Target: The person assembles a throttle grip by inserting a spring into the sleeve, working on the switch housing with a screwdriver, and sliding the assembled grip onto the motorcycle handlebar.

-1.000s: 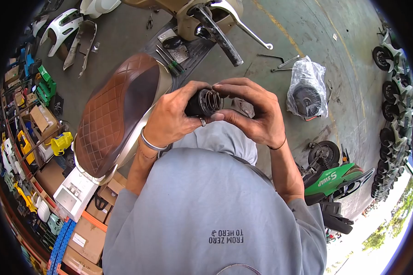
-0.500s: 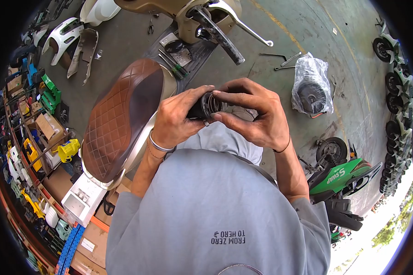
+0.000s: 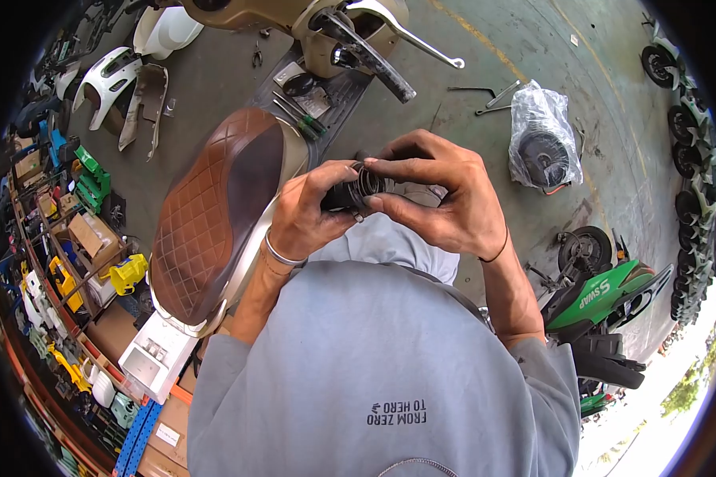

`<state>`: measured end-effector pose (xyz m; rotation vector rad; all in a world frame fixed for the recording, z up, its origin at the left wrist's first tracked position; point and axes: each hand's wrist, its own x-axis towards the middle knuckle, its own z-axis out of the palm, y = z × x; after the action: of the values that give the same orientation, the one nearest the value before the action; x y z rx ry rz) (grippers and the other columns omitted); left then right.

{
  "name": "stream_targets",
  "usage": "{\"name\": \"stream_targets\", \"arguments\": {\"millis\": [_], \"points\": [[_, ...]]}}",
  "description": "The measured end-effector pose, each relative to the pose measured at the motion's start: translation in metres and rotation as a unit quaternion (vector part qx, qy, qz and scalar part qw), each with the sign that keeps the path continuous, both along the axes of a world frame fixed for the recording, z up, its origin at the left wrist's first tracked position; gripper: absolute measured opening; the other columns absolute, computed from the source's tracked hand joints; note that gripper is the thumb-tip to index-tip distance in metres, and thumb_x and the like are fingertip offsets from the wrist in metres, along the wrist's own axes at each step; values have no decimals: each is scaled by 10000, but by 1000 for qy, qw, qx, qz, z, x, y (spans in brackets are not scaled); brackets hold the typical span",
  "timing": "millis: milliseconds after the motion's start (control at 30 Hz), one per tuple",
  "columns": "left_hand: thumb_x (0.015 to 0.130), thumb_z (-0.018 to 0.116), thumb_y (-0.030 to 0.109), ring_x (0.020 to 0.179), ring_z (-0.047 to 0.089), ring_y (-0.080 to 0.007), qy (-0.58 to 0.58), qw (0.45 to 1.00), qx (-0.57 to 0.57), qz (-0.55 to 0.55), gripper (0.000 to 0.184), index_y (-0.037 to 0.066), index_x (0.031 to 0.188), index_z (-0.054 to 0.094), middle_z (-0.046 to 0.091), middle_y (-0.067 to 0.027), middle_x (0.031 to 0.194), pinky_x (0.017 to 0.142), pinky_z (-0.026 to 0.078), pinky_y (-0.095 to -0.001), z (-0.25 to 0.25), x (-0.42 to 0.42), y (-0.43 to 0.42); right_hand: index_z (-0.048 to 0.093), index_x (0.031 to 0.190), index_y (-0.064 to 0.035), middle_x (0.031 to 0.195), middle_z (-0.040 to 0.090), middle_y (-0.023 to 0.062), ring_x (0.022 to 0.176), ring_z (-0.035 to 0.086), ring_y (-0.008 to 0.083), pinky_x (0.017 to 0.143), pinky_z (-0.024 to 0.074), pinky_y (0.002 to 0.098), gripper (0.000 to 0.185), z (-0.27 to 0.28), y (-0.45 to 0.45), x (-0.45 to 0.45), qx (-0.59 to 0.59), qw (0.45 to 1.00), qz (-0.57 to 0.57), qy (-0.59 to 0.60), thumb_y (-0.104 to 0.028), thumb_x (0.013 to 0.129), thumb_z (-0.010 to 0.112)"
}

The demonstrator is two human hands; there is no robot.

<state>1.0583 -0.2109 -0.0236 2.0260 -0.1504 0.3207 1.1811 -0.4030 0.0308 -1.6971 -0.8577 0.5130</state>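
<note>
In front of my chest, both hands hold a black cylindrical part (image 3: 342, 196) with a thin wire coil (image 3: 366, 181) at its right end. My left hand (image 3: 306, 208) is wrapped round the black body, its thumb and fingers closed. From the other side, my right hand (image 3: 445, 191) pinches the coiled end between thumb and index finger. The exact kind of part cannot be made out, and my fingers hide much of it. Just left of my left hand is a brown quilted scooter seat (image 3: 199, 215).
Ahead stands a tan scooter front with a handlebar (image 3: 366, 60) and silver lever. Screwdrivers (image 3: 302, 119) lie on its footboard. A plastic-wrapped wheel (image 3: 545, 147) is on the floor at right, near a green scooter (image 3: 597, 298). Shelves of parts (image 3: 71, 262) line the left.
The view has shifted slightly, so the surroundings sit a little differently in the frame. Both hands keep hold of the black part, with only small finger movement.
</note>
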Motion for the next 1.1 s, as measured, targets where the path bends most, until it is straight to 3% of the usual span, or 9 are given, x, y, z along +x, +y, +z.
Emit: {"name": "stream_targets", "arguments": {"millis": [600, 800, 967, 1100], "points": [[664, 916, 121, 894, 728, -326, -4, 999, -2, -38, 685, 93, 1209, 503, 699, -177, 1056, 730, 610, -378, -3, -5, -4, 780, 1031, -60, 967, 695, 115, 873, 691, 257, 750, 540, 351, 346, -2, -8, -14, -34, 999, -17, 23, -128, 700, 857], [681, 921, 146, 874, 730, -305, 51, 998, 31, -9, 694, 91, 1212, 477, 695, -156, 1015, 719, 608, -384, 7, -10, -9, 770, 1067, -63, 1000, 686, 109, 904, 687, 257, 776, 542, 348, 362, -2, -7, -15, -29, 999, -2, 24, -179, 738, 865], [690, 927, 171, 899, 730, -264, 49, 997, -28, 56, 792, 65, 1299, 433, 703, -132, 1001, 762, 603, -339, 4, -6, -16, 727, 1173, -62, 1142, 654, 129, 1041, 659, 263, 851, 538, 356, 434, -5, -8, -13, 27, 998, 4, 50, -220, 785, 843], [728, 910, 188, 951, 714, -210, 156, 968, -171, 97, 780, 32, 1333, 443, 719, -116, 1029, 826, 581, -302, 12, 4, -23, 624, 1320, -23, 1267, 610, 158, 1156, 607, 269, 956, 500, 373, 559, -8, -9, -16, 81, 994, -29, 71, -288, 857, 789]]}}
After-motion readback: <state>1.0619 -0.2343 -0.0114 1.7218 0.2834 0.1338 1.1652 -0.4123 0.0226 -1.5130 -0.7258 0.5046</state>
